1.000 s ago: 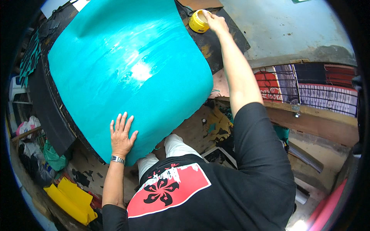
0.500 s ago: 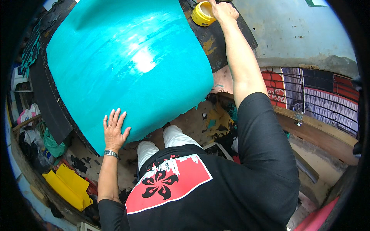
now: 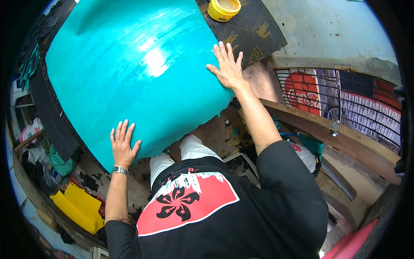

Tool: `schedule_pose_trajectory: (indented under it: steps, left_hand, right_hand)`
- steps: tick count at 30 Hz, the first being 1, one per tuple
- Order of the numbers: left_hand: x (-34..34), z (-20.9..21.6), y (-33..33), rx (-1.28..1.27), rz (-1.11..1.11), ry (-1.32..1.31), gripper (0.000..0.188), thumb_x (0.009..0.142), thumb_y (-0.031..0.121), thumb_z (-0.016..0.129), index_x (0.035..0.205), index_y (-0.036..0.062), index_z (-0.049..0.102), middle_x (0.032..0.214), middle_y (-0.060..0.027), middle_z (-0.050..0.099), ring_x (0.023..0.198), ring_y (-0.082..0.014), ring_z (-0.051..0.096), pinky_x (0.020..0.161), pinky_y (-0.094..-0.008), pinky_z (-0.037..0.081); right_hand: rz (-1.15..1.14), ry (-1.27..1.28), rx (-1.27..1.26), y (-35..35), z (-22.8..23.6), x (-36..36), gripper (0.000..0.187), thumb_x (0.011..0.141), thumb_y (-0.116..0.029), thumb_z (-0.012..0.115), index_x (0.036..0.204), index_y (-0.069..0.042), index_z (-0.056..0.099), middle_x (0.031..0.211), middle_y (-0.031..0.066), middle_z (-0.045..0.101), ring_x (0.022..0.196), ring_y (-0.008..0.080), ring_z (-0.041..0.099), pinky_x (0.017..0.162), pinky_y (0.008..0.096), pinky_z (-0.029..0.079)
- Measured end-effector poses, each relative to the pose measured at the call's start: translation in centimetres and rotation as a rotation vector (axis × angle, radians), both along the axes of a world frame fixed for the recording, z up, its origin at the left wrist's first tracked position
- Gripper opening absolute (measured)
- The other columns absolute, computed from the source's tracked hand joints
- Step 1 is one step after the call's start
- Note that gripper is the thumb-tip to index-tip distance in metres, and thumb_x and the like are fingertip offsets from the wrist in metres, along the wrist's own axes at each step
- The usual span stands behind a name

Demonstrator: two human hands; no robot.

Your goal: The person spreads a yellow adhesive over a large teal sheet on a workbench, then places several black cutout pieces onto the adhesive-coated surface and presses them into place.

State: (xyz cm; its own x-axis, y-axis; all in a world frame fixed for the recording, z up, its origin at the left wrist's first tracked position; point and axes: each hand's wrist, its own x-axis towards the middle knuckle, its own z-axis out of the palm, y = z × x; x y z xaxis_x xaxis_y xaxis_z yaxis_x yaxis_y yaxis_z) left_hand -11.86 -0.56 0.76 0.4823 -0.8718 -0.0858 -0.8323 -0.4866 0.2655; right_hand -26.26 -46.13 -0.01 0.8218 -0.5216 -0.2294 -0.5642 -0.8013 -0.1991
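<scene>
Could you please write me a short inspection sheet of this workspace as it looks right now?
Surface: dark board under the sheet, worn.
Job's things: large teal sheet, glossy, spread flat.
Clutter: yellow round tub beyond the sheet; yellow folded material on the floor; scraps around.
Hands: left hand flat on the sheet's near edge; right hand flat on its right edge; both open.
Cables: nothing seen.
Surroundings: wooden beam, painted wall.

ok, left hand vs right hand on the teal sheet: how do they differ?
The left hand lies at the near edge of the teal sheet; the right hand lies at its right edge, farther away. The left wrist wears a metal bracelet; the right wrist is bare. Both lie flat, palms down, fingers spread, gripping nothing.
</scene>
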Motion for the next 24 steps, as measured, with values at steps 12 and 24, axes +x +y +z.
schedule_pose_trajectory:
  steps: [12, 24]
  left_hand:
    - [0.0, -0.3, 0.2, -0.030, 0.012, -0.030, 0.063, 0.088, 0.049, 0.064, 0.144, 0.0217, 0.051, 0.156, -0.0036, 0.041, 0.145, -0.0235, 0.033, 0.120, -0.0501, 0.021]
    - [-0.2, 0.4, -0.1, -0.028, 0.019, -0.034, 0.063, 0.088, 0.046, 0.065, 0.144, 0.0214, 0.051, 0.155, -0.0039, 0.041, 0.144, -0.0237, 0.035, 0.120, -0.0488, 0.021]
  right_hand:
    - [0.111, 0.007, -0.232, 1.1, -1.0, 2.7, 0.107, 0.087, -0.081, 0.035, 0.159, -0.008, 0.008, 0.167, 0.0126, 0.006, 0.154, 0.0281, 0.000, 0.118, 0.0641, -0.005]
    - [0.213, 0.005, -0.036, 13.5, -0.1, 6.0, 0.102, 0.089, -0.079, 0.034, 0.158, -0.007, 0.015, 0.167, 0.0110, 0.010, 0.154, 0.0261, 0.005, 0.115, 0.0694, -0.003]
